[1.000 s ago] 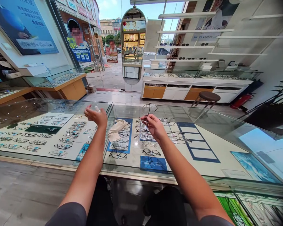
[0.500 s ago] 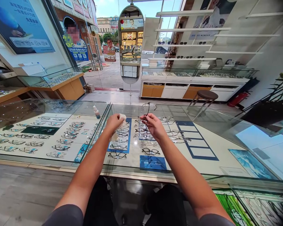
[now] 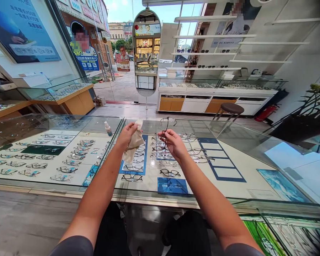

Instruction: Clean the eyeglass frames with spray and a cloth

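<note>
My left hand [image 3: 127,134] pinches a cream cleaning cloth [image 3: 134,142], which hangs down over the glass display case. To its right, my right hand [image 3: 173,142] grips a pair of dark thin-framed eyeglasses [image 3: 167,123], held up above the glass with the lenses at the top. Cloth and eyeglasses are apart. Beneath both hands, rows of eyeglasses lie inside the display case [image 3: 146,193]. Left of my left hand, a small white spray bottle [image 3: 108,129] stands on the glass top.
A blue sign [image 3: 172,185] lies in the case near its front edge, and a blue frame tray [image 3: 221,160] lies to the right. Beyond the case stand an oval mirror [image 3: 147,53], a round brown stool [image 3: 231,108] and a red fire extinguisher [image 3: 266,113]. A plant [image 3: 313,99] is at right.
My left hand has risen slightly, and the cloth, bunched up before, now hangs spread out from it. My right hand still holds the eyeglasses in nearly the same place. The view has shifted slightly.
</note>
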`<action>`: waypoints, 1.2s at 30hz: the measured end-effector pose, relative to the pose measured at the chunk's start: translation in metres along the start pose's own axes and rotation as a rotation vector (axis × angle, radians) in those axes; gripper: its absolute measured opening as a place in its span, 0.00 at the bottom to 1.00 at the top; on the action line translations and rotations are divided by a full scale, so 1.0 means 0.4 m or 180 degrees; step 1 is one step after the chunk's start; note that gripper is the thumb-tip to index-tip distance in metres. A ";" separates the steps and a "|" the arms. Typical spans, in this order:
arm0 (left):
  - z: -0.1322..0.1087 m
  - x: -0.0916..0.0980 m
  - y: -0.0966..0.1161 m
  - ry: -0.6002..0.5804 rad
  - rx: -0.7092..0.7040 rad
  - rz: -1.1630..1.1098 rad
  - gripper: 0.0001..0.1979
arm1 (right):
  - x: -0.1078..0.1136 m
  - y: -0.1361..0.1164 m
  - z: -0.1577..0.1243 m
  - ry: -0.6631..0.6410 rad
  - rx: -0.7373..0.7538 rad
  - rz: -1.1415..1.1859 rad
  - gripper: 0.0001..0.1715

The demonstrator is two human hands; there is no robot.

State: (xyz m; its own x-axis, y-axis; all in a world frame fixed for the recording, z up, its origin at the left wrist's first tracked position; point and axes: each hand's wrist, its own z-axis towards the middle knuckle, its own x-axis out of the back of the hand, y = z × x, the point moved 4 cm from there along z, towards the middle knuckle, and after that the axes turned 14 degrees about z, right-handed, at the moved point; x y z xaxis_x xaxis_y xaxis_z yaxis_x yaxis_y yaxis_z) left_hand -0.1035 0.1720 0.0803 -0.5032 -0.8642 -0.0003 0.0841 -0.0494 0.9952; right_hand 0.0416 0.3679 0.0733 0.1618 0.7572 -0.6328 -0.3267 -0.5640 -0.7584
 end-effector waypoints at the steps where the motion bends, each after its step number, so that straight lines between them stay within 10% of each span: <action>1: -0.007 -0.008 0.007 -0.0090 -0.0055 0.0031 0.26 | 0.001 0.000 0.001 -0.0002 0.0005 -0.0008 0.26; 11: -0.052 -0.071 0.029 -0.0900 -0.0510 0.0700 0.23 | -0.003 -0.008 0.002 -0.0016 0.0112 0.0006 0.26; 21: -0.079 -0.092 0.058 -0.0858 -0.1282 0.1779 0.24 | -0.016 -0.006 -0.006 -0.0032 0.0136 0.0009 0.27; 36: -0.103 -0.119 0.060 -0.0867 -0.1159 0.1925 0.17 | -0.030 0.030 -0.017 -0.0186 -0.0183 -0.0087 0.27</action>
State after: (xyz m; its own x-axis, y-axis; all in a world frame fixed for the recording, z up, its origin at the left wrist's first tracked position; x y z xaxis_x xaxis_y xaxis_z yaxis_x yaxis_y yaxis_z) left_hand -0.0419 0.1914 0.1003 -0.4698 -0.6411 0.6068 0.6682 0.1910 0.7191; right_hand 0.0419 0.3497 0.0709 0.1149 0.7896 -0.6027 -0.2686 -0.5595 -0.7841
